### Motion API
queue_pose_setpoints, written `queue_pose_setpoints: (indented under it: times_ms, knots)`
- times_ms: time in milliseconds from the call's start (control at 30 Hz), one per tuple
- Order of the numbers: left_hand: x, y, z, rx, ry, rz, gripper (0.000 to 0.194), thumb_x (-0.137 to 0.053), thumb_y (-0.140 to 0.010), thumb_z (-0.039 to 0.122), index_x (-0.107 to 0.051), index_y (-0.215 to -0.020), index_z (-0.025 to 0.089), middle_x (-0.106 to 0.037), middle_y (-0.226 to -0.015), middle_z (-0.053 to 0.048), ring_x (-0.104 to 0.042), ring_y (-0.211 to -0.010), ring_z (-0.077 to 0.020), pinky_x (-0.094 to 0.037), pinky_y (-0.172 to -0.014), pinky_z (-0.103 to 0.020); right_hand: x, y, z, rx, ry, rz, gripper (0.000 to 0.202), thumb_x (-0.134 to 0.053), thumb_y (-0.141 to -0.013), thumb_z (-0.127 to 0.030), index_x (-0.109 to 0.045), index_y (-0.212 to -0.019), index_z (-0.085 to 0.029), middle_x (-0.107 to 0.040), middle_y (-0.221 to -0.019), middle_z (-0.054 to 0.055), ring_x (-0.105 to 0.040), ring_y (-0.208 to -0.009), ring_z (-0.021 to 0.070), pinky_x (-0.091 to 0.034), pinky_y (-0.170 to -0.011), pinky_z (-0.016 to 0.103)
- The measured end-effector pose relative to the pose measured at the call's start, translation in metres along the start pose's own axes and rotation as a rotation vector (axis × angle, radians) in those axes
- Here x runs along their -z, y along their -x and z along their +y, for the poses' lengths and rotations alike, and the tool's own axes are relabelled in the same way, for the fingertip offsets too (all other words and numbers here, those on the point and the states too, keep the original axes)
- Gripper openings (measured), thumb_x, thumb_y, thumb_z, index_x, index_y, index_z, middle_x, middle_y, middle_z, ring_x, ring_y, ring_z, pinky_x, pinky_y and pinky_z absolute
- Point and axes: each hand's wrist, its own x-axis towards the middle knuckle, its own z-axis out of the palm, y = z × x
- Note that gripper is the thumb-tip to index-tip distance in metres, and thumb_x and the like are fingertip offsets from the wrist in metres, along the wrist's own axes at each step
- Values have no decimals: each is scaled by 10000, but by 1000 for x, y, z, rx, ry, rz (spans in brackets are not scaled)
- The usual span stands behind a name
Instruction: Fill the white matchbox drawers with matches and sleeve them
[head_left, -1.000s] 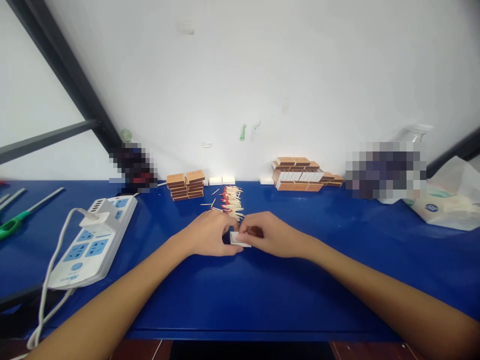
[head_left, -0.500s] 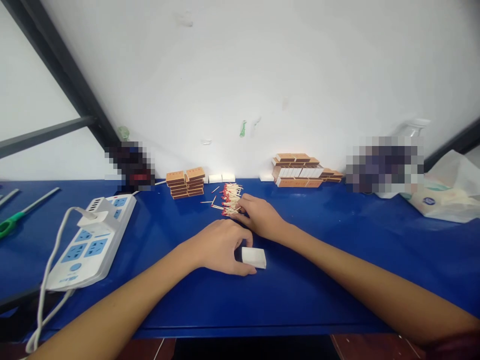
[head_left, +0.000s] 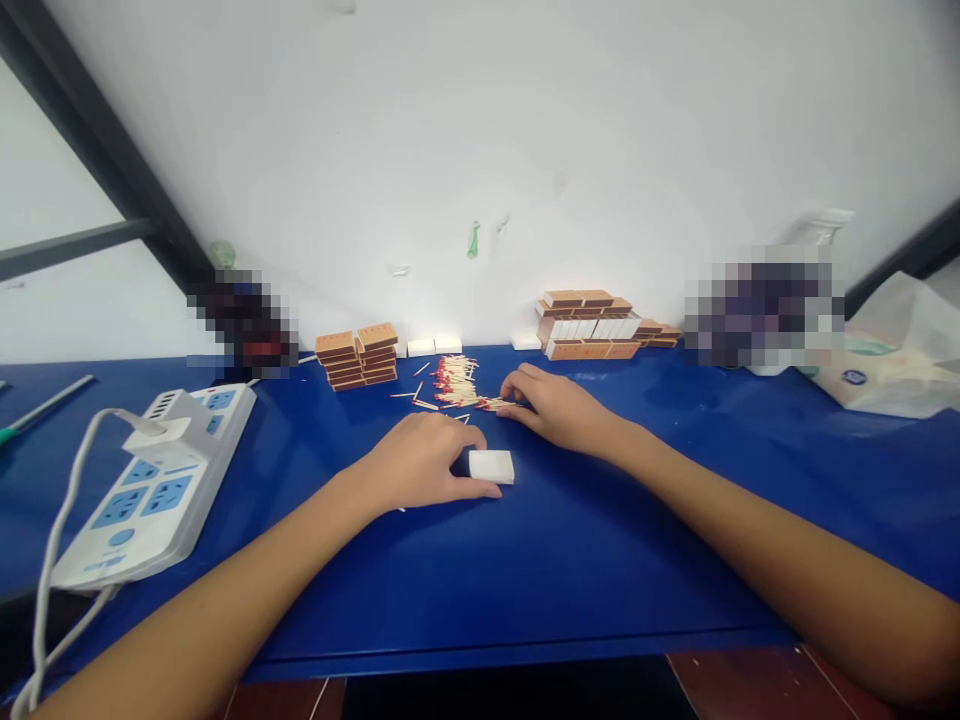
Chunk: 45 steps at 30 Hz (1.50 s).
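Observation:
A small white box (head_left: 492, 467) lies on the blue table, with the thumb and fingers of my left hand (head_left: 424, 462) around its left end. Beyond it is a pile of red-tipped matches (head_left: 456, 380). My right hand (head_left: 559, 405) is at the right of the pile, its thumb and fingers closed on a small bunch of matches (head_left: 495, 403) whose red heads point left. A few loose matches (head_left: 426, 405) lie to the left of the pile.
Matchboxes are stacked at the back left (head_left: 356, 358) and back right (head_left: 589, 328). Small white boxes (head_left: 448, 344) stand along the wall. A power strip (head_left: 165, 490) with a white cable is at the left, a tissue pack (head_left: 877, 375) at the right.
My right hand has moved right, and a bunch of matches now lies apart from the pile at its fingertips. My left hand remains around the white box. The view has shifted slightly.

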Motion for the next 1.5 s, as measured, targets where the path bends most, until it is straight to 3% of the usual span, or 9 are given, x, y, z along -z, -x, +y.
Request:
queue_pose_setpoints:
  times_ms: [167, 333, 433, 800, 1033, 1233, 1500]
  knots:
    - [0, 0, -4, 8, -27, 30, 441, -723, -836, 626, -742, -1015, 223, -654, -710, 16, -561, -600, -141, -313, -564, -278, -2, -3, 1, 62, -32, 9, 169, -576, -1029, -359, -625, -1076, -204, -610, -1101, 63, -600, -842, 170, -434, -741, 295]
    - [3, 0, -5, 5, -10, 25, 341, -757, -791, 528, -739, -950, 228, -634, -663, 32, -537, -570, -132, -330, -562, -279, 0, -4, -5, 85, 169, -3, 191, -539, -1049, -344, -622, -1011, -176, -621, -1076, 95, -602, -881, 203, -420, -722, 314]
    - [1, 0, -6, -6, 4, 33, 267, -746, -804, 476, -734, -899, 226, -638, -664, 31, -538, -569, -128, -333, -560, -276, -1, -3, -6, 112, 222, 17, 178, -543, -1048, -323, -623, -1076, -167, -621, -1110, 112, -606, -916, 221, -425, -723, 326]
    - [-6, -4, -15, 37, -108, 77, 337, -661, -908, 538, -727, -953, 211, -656, -694, 4, -577, -603, -151, -336, -579, -285, -5, -4, -3, 124, 168, 0, 165, -524, -1061, -314, -593, -1012, -173, -625, -1080, 90, -615, -918, 202, -425, -731, 311]
    - [-8, -5, -20, 34, -119, 107, 354, -661, -911, 548, -734, -998, 212, -663, -699, -1, -590, -615, -156, -366, -621, -298, 7, 1, 13, 136, 18, -28, 213, -585, -1015, -368, -596, -1127, -187, -608, -1108, 86, -605, -923, 209, -454, -783, 321]
    - [-8, -5, -19, 39, -115, 105, 364, -651, -913, 561, -730, -977, 212, -658, -696, 2, -595, -625, -159, -345, -584, -298, 6, 0, 15, 116, -58, -68, 116, -558, -1008, -305, -604, -976, -203, -617, -1037, 69, -592, -843, 184, -438, -732, 303]
    - [-9, -6, -21, 42, -132, 100, 379, -647, -915, 573, -729, -990, 211, -673, -711, 0, -600, -633, -163, -350, -600, -295, 4, 4, 7, 97, 13, -73, 208, -457, -1062, -323, -561, -945, -185, -622, -1027, 99, -589, -825, 199, -438, -737, 320]
